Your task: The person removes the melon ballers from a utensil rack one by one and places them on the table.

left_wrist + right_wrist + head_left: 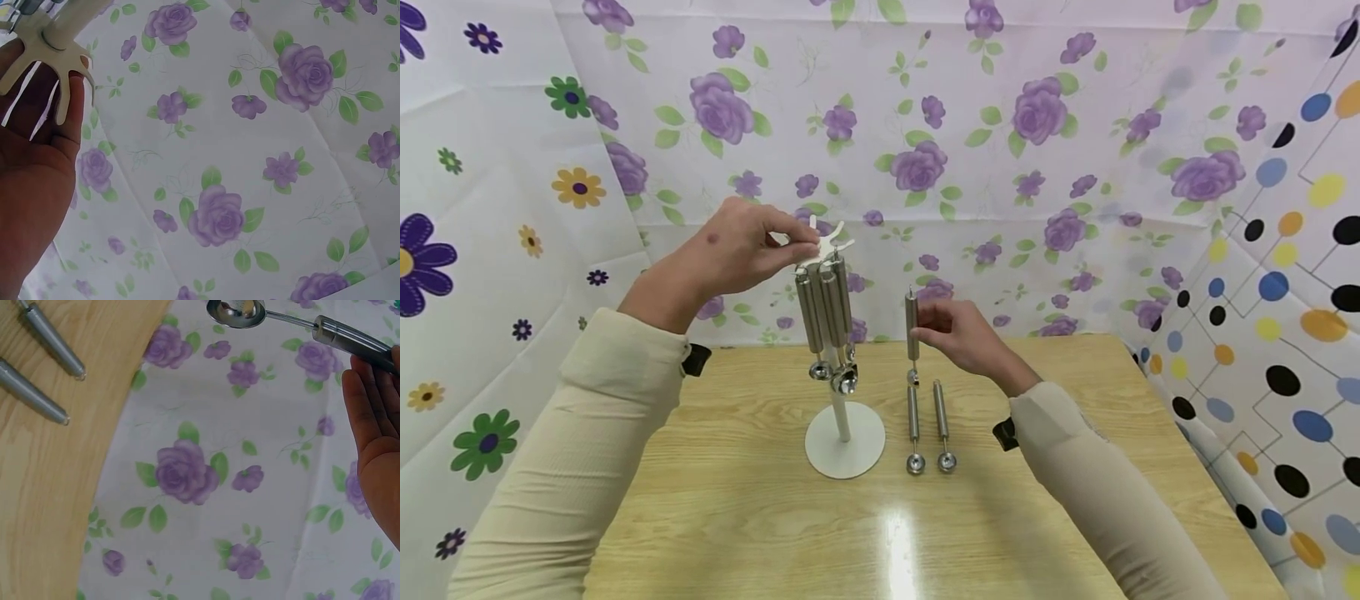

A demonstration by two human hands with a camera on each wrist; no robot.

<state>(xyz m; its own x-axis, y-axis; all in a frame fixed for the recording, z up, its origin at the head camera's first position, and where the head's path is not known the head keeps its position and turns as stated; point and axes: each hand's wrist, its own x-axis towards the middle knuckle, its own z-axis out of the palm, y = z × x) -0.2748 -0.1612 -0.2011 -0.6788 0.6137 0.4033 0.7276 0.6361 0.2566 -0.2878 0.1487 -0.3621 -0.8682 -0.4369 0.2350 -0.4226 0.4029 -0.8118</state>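
A white stand (841, 417) with a round base and a branched hook top (833, 247) rises from the table. My left hand (747, 248) pinches one side of that top; in the left wrist view its fingers (74, 112) lie behind the splayed hooks. Several steel utensils (829, 312) with thick handles hang from it, bowls downward. To the right of the stand, my right hand (958, 337) holds a steel melon baller (912, 329) upright by its handle, bowl down. Its round bowl (237, 312) shows in the right wrist view.
Two similar melon ballers, a left one (913, 417) and a right one (941, 412), lie side by side on the wooden table (737, 500), bowls toward me. A flowered cloth (880, 108) hangs behind the table; a dotted cloth (1285, 333) hangs at the right.
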